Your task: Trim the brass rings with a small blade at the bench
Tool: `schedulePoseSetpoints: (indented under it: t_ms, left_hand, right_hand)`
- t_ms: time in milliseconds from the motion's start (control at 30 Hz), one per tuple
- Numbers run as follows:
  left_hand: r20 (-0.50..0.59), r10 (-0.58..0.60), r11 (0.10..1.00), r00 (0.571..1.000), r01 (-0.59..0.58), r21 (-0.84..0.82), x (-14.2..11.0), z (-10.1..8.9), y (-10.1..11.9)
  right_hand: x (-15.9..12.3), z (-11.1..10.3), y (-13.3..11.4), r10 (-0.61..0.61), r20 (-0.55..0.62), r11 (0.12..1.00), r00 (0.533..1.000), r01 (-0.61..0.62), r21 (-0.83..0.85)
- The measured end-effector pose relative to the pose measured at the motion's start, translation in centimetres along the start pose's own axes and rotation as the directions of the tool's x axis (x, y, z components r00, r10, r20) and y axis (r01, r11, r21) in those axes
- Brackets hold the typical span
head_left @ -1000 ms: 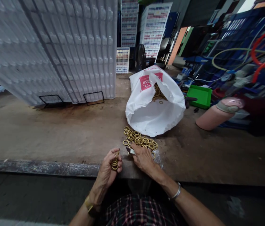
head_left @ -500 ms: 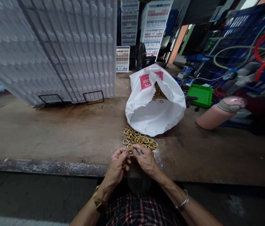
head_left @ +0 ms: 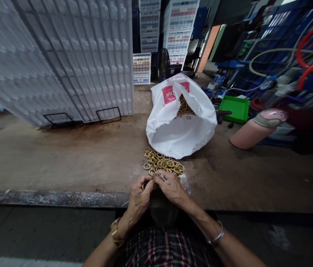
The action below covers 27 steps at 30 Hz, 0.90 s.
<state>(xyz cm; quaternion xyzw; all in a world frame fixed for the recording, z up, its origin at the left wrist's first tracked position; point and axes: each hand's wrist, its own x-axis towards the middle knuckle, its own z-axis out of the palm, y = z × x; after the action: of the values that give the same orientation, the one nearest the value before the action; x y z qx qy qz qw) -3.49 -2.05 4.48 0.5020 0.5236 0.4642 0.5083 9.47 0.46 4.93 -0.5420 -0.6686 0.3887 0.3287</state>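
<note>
My left hand [head_left: 140, 194] is closed at the table's front edge, with part of a brass-coloured ring [head_left: 143, 186] showing between its fingers. Close against it, my right hand [head_left: 173, 190] is also closed and grips a small grey metal tool [head_left: 162, 177], whose exact kind I cannot make out. The fingertips of both hands meet, and what lies between them is hidden. Just beyond them lies a loose pile of brass-coloured rings [head_left: 160, 162]. Behind the pile, a torn white sack [head_left: 163, 129] lies with its mouth towards me and more rings inside.
Tall stacked clear plastic trays [head_left: 97, 63] stand at the left by black wire stands [head_left: 108, 115]. To the right are a green tray [head_left: 235, 109] and a pink bottle [head_left: 252, 133]. White crates [head_left: 178, 40] are piled behind the wooden table [head_left: 62, 159].
My hands have come together at the fingertips. A ring seen earlier at my right fingertips is now hidden or moved. The view has shifted slightly.
</note>
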Motion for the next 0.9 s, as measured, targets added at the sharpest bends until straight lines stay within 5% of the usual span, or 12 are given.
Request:
schedulePoseSetpoints:
  t_ms: [100, 167, 433, 533, 700, 900]
  left_hand:
    - [0.119, -0.224, 0.967, 0.967, 0.235, -0.095, -0.1, 0.0, 0.2]
    - [0.188, -0.274, 0.944, 0.943, 0.301, -0.136, -0.2, 0.0, 0.2]
    - [0.204, -0.232, 0.931, 0.951, 0.278, -0.235, -0.4, 0.2, -0.3]
    - [0.179, -0.227, 0.940, 0.957, 0.264, -0.218, -0.3, 0.1, -0.2]
    - [0.137, -0.234, 0.954, 0.963, 0.254, -0.158, -0.2, 0.2, 0.1]
    - [0.113, -0.230, 0.961, 0.967, 0.244, -0.128, -0.1, 0.2, 0.1]
  right_hand:
    - [0.0, 0.1, 0.1, 0.019, -0.013, 1.000, 1.000, -0.018, 0.021]
    - [-0.1, 0.1, 0.1, 0.020, -0.007, 0.999, 1.000, -0.020, 0.033]
    - [0.0, -0.2, 0.5, 0.041, -0.013, 0.994, 0.999, -0.039, 0.102]
    - [-0.2, -0.3, 0.9, -0.011, -0.038, 0.998, 0.999, 0.008, -0.062]
    - [-0.8, -0.1, 1.3, -0.132, 0.083, 0.931, 0.988, 0.153, -0.331]
    - [-0.9, 0.2, 1.0, -0.141, 0.138, 0.873, 0.980, 0.189, -0.450]
